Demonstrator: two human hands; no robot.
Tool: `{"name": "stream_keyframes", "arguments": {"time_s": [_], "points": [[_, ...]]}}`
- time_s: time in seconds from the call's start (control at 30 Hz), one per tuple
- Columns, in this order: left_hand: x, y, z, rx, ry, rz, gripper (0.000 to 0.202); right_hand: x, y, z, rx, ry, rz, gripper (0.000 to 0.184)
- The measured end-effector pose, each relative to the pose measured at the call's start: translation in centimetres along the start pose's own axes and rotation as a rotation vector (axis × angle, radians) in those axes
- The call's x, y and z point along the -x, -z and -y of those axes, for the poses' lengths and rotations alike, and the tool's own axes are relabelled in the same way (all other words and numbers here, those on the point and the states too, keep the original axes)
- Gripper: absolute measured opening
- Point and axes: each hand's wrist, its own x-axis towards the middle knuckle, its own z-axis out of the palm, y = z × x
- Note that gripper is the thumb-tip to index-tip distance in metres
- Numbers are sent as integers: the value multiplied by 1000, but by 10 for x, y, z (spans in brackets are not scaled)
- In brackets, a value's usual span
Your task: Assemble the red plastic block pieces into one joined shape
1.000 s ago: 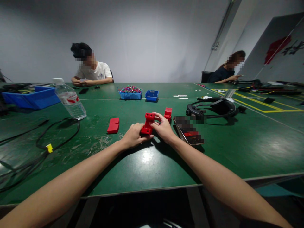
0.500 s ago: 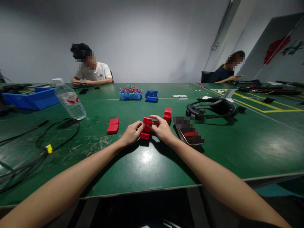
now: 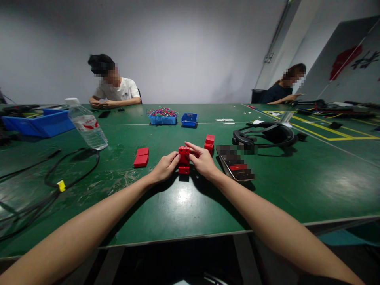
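A red block-like piece with small dark holes point(image 3: 184, 158) stands between my two hands near the middle of the green table point(image 3: 213, 206). My left hand point(image 3: 164, 166) pinches its left side with the thumb and fingers. On the opposite side, the fingertips of my right hand point(image 3: 203, 160) press against it, with the index finger reaching out behind its top. Behind my right hand sits another red piece point(image 3: 209, 143), partly hidden. Two flat red pieces point(image 3: 141, 157) lie side by side to the left of my left hand.
A phone point(image 3: 236, 164) and a black headset point(image 3: 264, 135) lie to the right. Farther back are a blue tray of colourful bits point(image 3: 162, 118) and a small blue tray point(image 3: 189, 120). At left are a water bottle point(image 3: 88, 126), black cables point(image 3: 71, 174) and a blue bin point(image 3: 41, 123). Two people sit across.
The red piece between my hands has turned slightly and now stands straighter, its lower end shifted a little to the right. My right index finger is more stretched out.
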Motion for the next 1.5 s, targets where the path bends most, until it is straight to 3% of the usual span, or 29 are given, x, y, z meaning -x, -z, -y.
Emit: {"name": "stream_keyframes", "arguments": {"time_s": [1.5], "points": [[-1, 0, -3, -62, 0, 8, 42, -2, 2, -9, 140, 86, 22, 47]]}}
